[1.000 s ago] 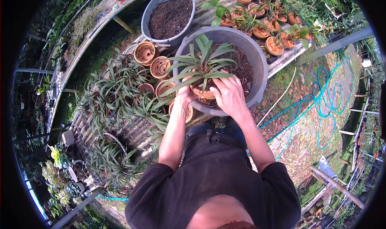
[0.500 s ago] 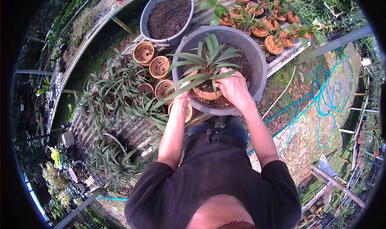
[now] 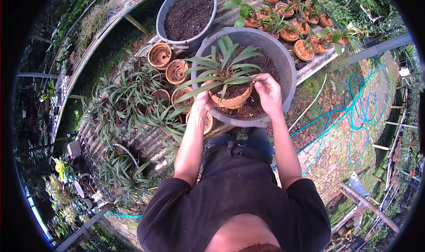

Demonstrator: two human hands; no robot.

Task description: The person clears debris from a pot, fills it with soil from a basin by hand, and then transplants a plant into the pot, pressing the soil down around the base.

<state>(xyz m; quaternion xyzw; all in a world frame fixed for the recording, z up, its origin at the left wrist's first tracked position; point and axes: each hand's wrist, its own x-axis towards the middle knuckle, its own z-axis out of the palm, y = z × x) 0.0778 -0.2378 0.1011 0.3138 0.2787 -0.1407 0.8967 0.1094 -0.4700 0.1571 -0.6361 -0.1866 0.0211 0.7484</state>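
Observation:
A long-leaved green plant (image 3: 228, 68) stands in a terracotta pot (image 3: 233, 102) with dark soil around its base. The pot rests inside a large grey tub (image 3: 287, 81) that holds more dark soil. At the pot's left side, my left hand (image 3: 202, 102) grips it, its fingers partly covered by leaves. My right hand (image 3: 270, 92) is to the right of the pot, raised from the soil. Its thumb and fingertips are closed on the end of a leaf (image 3: 241, 80).
Behind the tub is a grey bucket of soil (image 3: 188, 19). Small clay pots (image 3: 160, 56) and a mass of leafy plants (image 3: 133, 97) stand to the left. Potted seedlings (image 3: 303, 50) fill the back-right bench. A turquoise hose (image 3: 354, 103) lies on the ground at right.
My right hand has moved off the soil at the plant's base, outward to the right, and now pinches a leaf. More of the pot's front shows. My left hand stays at its side.

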